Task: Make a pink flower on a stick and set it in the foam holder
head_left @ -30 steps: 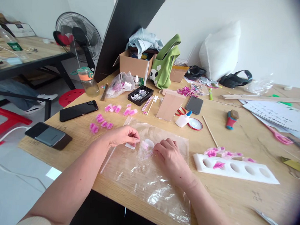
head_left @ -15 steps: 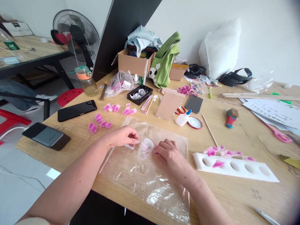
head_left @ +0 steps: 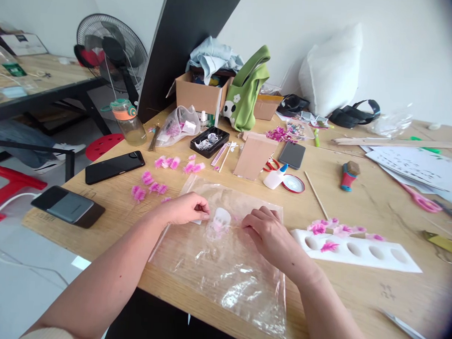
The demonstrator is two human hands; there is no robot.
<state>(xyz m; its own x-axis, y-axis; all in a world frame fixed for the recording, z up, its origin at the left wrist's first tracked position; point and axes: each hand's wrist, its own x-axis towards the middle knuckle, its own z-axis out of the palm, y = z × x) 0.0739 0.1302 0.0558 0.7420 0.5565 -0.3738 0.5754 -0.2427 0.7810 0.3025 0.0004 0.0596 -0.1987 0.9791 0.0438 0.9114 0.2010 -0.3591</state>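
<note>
A clear plastic bag point(head_left: 214, 274) lies flat on the wooden table. On it rests a small white and pink petal-like piece point(head_left: 220, 222), between my two hands. My left hand point(head_left: 189, 208) is at its left, thumb and forefinger pinched together; what they hold, if anything, is too small to make out. A pale scrap shows under those fingers. To the right, my right hand point(head_left: 264, 231) hovers low over the bag with curled fingers, and its fingertips are partly hidden. Fluffy pink petals point(head_left: 147, 178) lie beyond my left forearm.
At right, a white foam strip point(head_left: 364, 253) with round hollows has pink petals along it. Tweezers or a blade point(head_left: 408, 330) lie near the front right. A glue bottle point(head_left: 275, 176), round lid point(head_left: 293, 183), cardboard piece point(head_left: 255, 156), phone point(head_left: 115, 167) and power bank point(head_left: 67, 206) stand around.
My right hand has moved a little to the right, away from the white and pink piece. My left hand stays nearly in place. The view has shifted slightly.
</note>
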